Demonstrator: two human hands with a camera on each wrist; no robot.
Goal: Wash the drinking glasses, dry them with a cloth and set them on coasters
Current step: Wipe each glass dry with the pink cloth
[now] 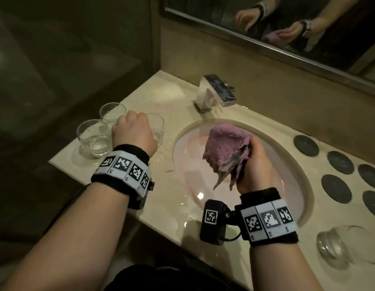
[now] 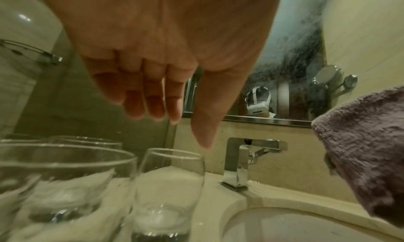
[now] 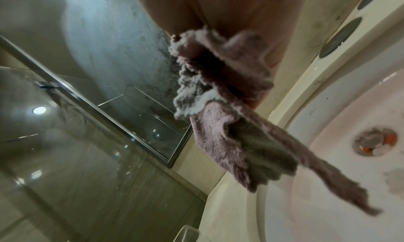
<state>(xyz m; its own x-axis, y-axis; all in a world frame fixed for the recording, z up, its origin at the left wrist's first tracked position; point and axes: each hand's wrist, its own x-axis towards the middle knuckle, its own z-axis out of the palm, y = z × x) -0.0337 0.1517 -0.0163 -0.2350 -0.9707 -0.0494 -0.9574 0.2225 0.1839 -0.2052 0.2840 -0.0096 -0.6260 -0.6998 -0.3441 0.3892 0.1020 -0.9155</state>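
Note:
Three clear drinking glasses stand on the counter left of the sink: a near one (image 1: 94, 141), a far one (image 1: 112, 112) and one nearest the basin (image 1: 158, 127) (image 2: 170, 185). My left hand (image 1: 136, 129) (image 2: 186, 124) hovers just above that last glass, fingers relaxed and pointing down, thumb tip close over the rim, holding nothing. My right hand (image 1: 253, 162) (image 3: 218, 9) grips a bunched pink cloth (image 1: 224, 143) (image 3: 229, 124) above the sink basin (image 1: 287, 185). A fourth glass (image 1: 346, 246) sits on the front right of the counter. Several dark round coasters (image 1: 306, 144) lie right of the sink.
A square chrome faucet (image 1: 214, 91) (image 2: 240, 162) stands behind the basin. Water is pooled on the counter (image 1: 178, 206) in front of the sink. A mirror (image 1: 266, 22) runs along the back wall. A glass partition (image 1: 77, 49) closes the left side.

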